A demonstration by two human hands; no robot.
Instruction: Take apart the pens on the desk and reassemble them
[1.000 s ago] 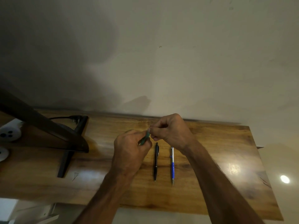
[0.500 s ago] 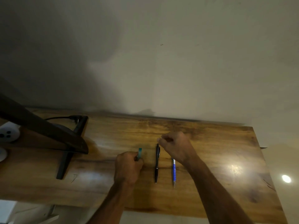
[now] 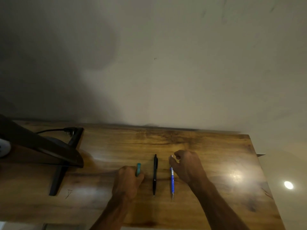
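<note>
Head view: low in the centre of the frame, the left hand (image 3: 127,181) is curled round a teal pen (image 3: 138,169) over the wooden desk (image 3: 216,146). To its right lie a black pen (image 3: 155,173) and a blue pen (image 3: 172,181). The right hand (image 3: 186,166), fingers curled, is at the blue pen's top end; I cannot tell whether it pinches it.

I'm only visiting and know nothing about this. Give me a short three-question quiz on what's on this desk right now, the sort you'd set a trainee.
1. True or false: the slim black pen lies on the wooden desk between the teal pen and the blue-and-silver pen.
2. Which pen does the left hand grip? A) black B) teal C) blue-and-silver
3. How many pens are in view?
Key: 1 true; 2 B; 3 three.
</note>
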